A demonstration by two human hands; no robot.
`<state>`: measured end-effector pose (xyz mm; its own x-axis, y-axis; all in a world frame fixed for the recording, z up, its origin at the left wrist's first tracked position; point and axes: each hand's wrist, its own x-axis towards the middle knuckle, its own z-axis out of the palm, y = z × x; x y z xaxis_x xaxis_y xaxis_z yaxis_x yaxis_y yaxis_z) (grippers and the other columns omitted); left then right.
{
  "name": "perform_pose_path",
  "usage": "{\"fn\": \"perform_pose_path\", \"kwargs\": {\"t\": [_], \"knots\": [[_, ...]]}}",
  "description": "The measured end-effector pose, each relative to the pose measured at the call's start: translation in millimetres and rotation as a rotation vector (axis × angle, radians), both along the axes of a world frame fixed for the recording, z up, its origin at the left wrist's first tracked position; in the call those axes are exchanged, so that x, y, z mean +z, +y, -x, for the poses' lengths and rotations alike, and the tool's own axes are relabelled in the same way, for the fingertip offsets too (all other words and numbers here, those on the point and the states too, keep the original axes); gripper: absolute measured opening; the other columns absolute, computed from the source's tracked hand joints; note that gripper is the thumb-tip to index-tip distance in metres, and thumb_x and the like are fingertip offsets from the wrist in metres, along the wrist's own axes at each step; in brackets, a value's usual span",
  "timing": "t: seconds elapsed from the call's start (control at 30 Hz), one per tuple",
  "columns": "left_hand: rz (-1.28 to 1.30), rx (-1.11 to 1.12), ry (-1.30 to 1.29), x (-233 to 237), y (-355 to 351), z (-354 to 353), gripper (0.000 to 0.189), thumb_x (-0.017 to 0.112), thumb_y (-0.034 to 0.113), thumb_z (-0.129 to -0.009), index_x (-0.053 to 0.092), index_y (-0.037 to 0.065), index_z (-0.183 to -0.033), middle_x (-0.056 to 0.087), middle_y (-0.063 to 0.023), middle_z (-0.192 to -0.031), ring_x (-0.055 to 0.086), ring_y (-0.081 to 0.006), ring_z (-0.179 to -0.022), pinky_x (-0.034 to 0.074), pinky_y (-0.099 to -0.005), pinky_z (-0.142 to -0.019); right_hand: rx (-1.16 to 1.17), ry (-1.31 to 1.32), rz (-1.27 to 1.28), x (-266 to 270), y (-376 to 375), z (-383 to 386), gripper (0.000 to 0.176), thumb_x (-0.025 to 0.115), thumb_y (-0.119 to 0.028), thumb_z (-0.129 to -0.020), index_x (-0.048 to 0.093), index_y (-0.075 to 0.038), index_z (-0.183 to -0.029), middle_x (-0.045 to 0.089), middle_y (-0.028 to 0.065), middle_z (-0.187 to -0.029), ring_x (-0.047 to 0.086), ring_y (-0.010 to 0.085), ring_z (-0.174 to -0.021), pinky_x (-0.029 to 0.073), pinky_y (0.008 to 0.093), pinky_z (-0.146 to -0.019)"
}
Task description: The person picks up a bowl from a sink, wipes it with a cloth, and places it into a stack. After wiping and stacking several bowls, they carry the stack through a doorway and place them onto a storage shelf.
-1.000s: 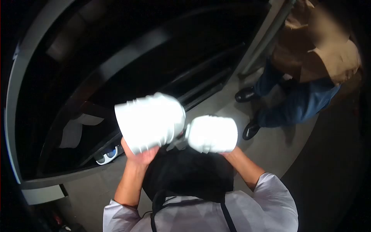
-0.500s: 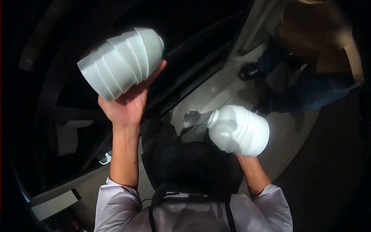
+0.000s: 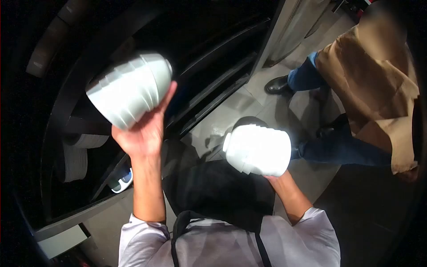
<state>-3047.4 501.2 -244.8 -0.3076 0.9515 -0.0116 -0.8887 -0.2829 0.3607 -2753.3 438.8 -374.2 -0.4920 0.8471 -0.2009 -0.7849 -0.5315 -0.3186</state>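
Note:
A nested stack of white bowls (image 3: 131,91) lies tilted on its side in my left hand (image 3: 149,133), bases toward the upper right. My palm and thumb support it from below, and the other fingers are mostly behind it. A second stack of white bowls (image 3: 260,151) is held by my right hand (image 3: 275,177), with its base pointing left. Glare washes out the edges of these bowls. Only a small part of the right hand shows under the stack; its fingers are hidden. The two stacks are apart, both held up in front of my black apron (image 3: 213,187).
On the left is a dark shelf unit (image 3: 213,104) with stacked white dishes (image 3: 74,162) inside. A blue and white item (image 3: 121,181) lies at its lower edge. Close by on the right stands a person in a brown apron (image 3: 356,75), on the tiled floor (image 3: 249,100).
My left hand has lowered its bowls slightly. The right-hand stack has shifted left. The other person appears lower in view, and the scene looks brighter.

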Motion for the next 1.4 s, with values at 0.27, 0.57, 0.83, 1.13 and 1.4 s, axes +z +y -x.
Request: {"fn": "perform_pose_path", "kwargs": {"t": [0.27,0.57,0.83,1.13,1.4], "knots": [[0.034,-0.16,-0.046,-44.0,-46.3,-28.6,0.063,0.04,0.034,-0.094,0.039,0.003,-0.149,0.049,-0.0175,-0.148,0.047,-0.0438,-0.136,0.036,-0.0744,-0.108,0.043,-0.192,0.184,23.3,-23.0,19.0,0.05,0.058,-0.024,-0.099,0.047,-0.001,-0.142,0.056,0.0155,-0.14,0.059,0.0282,-0.126,0.049,0.0447,-0.108],[0.26,-0.174,-0.095,-83.4,-64.3,-35.1,0.074,0.056,0.023,-0.071,0.042,0.004,-0.141,0.054,-0.0125,-0.132,0.051,-0.0326,-0.128,0.04,-0.0551,-0.11,-0.13,-0.658,0.116,63.8,5.7,-14.6,0.045,0.061,-0.004,-0.09,0.053,0.004,-0.133,0.065,0.0164,-0.125,0.067,0.0282,-0.111,0.053,0.0409,-0.099],[0.232,-0.175,-0.1,-73.2,-50.7,-12.2,0.069,0.056,0.022,-0.072,0.045,0.002,-0.137,0.058,-0.0117,-0.125,0.056,-0.0286,-0.122,0.043,-0.0428,-0.106,-0.001,-0.817,-0.211,188.8,139.2,38.0,0.055,0.066,-0.012,-0.092,0.044,0.006,-0.139,0.057,0.024,-0.131,0.062,0.0443,-0.114,0.058,0.0631,-0.088],[0.154,-0.136,-0.129,-88.0,-84.3,-2.5,0.061,0.052,0.017,-0.074,0.049,-0.001,-0.133,0.06,-0.0114,-0.123,0.058,-0.0279,-0.119,0.046,-0.0426,-0.104,-0.128,-0.836,-0.26,202.0,211.5,62.6,0.055,0.064,-0.003,-0.089,0.042,0.007,-0.139,0.053,0.0284,-0.131,0.058,0.0498,-0.118,0.052,0.0714,-0.093],[0.26,-0.151,-0.139,-112.1,-117.3,9.1,0.033,0.053,0.018,-0.076,0.062,0.004,-0.105,0.065,-0.0071,-0.098,0.067,-0.0227,-0.093,0.054,-0.0363,-0.081,-0.012,-1.007,-0.293,199.0,238.7,44.9,0.058,0.069,-0.005,-0.085,0.046,0.007,-0.137,0.056,0.029,-0.127,0.06,0.0509,-0.114,0.051,0.0728,-0.091]]}}
